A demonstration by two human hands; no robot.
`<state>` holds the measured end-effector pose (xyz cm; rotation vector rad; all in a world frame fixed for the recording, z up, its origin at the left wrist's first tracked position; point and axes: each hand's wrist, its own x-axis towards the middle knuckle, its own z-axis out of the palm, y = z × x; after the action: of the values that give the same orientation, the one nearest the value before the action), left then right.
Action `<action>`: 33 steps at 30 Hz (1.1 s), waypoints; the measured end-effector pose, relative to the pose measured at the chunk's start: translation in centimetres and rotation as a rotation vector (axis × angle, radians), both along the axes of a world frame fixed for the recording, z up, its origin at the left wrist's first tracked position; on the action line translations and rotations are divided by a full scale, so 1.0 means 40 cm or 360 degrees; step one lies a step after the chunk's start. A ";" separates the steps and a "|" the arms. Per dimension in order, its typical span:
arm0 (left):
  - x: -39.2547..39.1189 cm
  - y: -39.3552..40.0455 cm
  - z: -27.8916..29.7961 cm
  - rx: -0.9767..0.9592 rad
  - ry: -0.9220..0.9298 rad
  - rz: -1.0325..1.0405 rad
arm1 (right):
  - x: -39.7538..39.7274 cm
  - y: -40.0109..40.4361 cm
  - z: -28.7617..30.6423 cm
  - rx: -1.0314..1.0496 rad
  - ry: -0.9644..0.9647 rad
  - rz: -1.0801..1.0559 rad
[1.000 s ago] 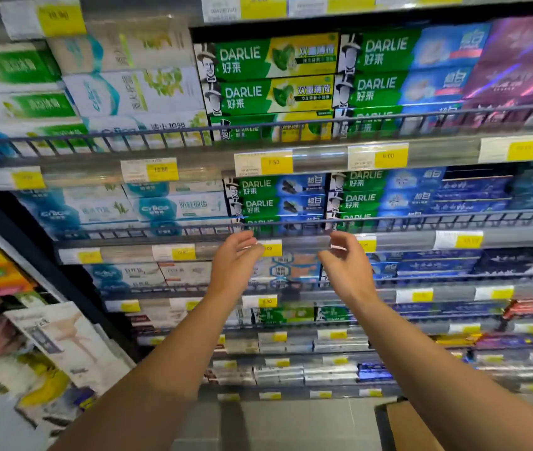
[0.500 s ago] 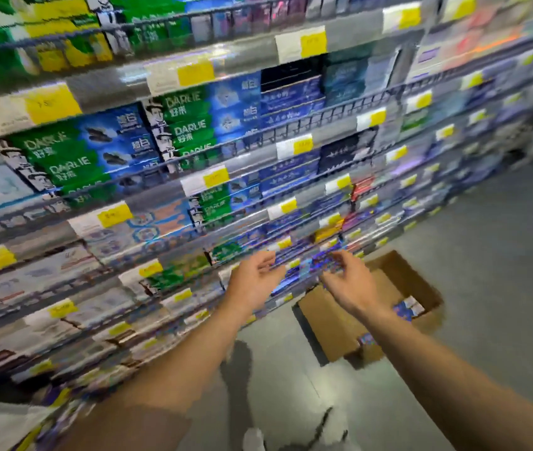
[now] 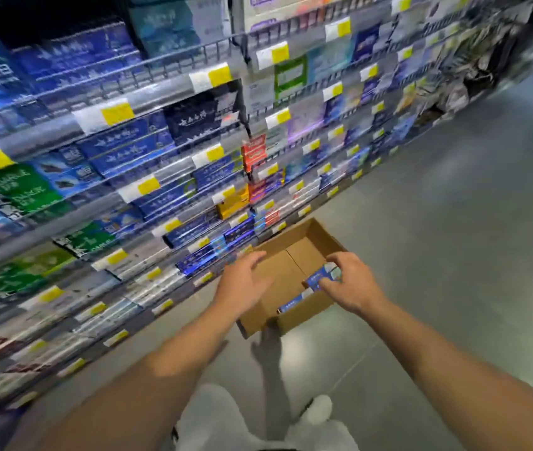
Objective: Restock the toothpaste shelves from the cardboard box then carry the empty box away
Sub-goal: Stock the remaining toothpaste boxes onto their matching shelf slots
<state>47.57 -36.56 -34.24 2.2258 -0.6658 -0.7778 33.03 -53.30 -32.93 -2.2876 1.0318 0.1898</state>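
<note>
Hands lowered from shelves (image 3: 167, 177) to cardboard box (image 3: 318, 234). Right hand (image 3: 353, 284) pinched on a light, stiff toothpaste carton (image 3: 318, 277), best held by its long sides; left hand (image 3: 242, 281) spread, empty.

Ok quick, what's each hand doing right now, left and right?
Left hand: open, fingers spread above the cardboard box, holding nothing.
Right hand: fingers curled on a blue toothpaste pack in the box.

There is only one view, from a camera on the person's head. It looks forward and steeply down along both forearms to the cardboard box (image 3: 294, 271) on the floor (image 3: 454, 239). The shelves (image 3: 148, 177) run close along the left side. The wide lens bends the edges.
</note>
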 end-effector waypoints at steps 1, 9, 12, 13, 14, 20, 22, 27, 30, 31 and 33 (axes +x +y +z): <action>-0.021 -0.036 -0.008 0.0038 -0.0008 0.0022 | -0.019 -0.040 -0.004 0.0005 0.0025 0.0024; -0.061 -0.291 -0.120 0.0147 0.0142 0.0213 | -0.019 -0.334 -0.095 0.0046 0.0178 0.0252; -0.035 -0.376 -0.178 0.0194 0.0113 0.0265 | 0.030 -0.428 -0.147 0.0051 0.0267 0.0375; -0.023 -0.404 -0.199 0.0208 0.0124 0.0288 | 0.048 -0.458 -0.165 0.0054 0.0289 0.0408; -0.009 -0.432 -0.223 0.0209 0.0162 0.0312 | 0.066 -0.488 -0.184 0.0069 0.0307 0.0427; 0.063 -0.571 -0.367 0.0213 0.0379 0.0498 | 0.168 -0.646 -0.331 0.0170 0.0435 0.0537; 0.082 -0.602 -0.427 0.0243 0.0398 0.0553 | 0.194 -0.685 -0.396 0.0193 0.0506 0.0570; 0.112 -0.659 -0.607 0.0363 0.0417 0.0613 | 0.261 -0.770 -0.588 0.0274 0.0647 0.0761; 0.123 -0.687 -0.742 0.0402 0.0440 0.0643 | 0.295 -0.803 -0.725 0.0221 0.0479 0.0795; 0.125 -0.693 -0.794 0.0434 0.0443 0.0663 | 0.300 -0.813 -0.786 0.0226 0.0400 0.0813; 0.126 -0.706 -0.904 0.0486 0.0473 0.0738 | 0.319 -0.828 -0.902 0.0372 0.0509 0.0857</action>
<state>52.62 -64.82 -70.38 2.3319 0.1227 -0.9821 45.77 -86.43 -69.01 -2.3086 0.4753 0.8706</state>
